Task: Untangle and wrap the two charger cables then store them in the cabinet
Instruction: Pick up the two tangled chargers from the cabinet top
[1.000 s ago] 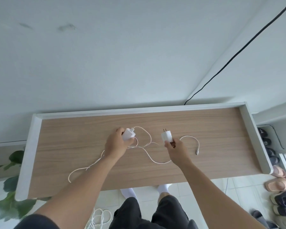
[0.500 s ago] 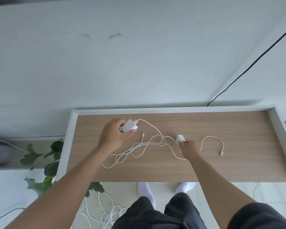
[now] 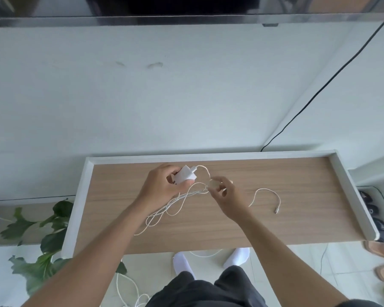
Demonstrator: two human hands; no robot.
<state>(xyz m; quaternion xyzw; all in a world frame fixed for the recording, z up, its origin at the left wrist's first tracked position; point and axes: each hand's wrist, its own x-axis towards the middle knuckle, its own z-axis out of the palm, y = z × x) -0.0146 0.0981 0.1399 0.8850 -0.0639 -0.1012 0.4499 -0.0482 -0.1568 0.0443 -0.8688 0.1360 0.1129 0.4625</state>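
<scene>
White charger cables (image 3: pixel 177 202) tangled between two hands above the wooden shelf (image 3: pixel 297 191).
Left hand (image 3: pixel 162 187) closed around a white adapter (image 3: pixel 185 175); right hand (image 3: pixel 225 192) just beside, pinching the knot of cable; loose end (image 3: pixel 276 210) lying apart to the right.

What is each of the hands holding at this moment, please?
Left hand: closed on the white plastic charger adapter.
Right hand: pinching the thin white cables; second adapter hidden.

- Left hand (image 3: pixel 162 187) grips a white charger brick (image 3: pixel 185 175) near the tabletop's (image 3: pixel 297 196) back edge.
- Right hand (image 3: pixel 225 193) pinches the tangled white cables (image 3: pixel 175 202) beside it.
</scene>
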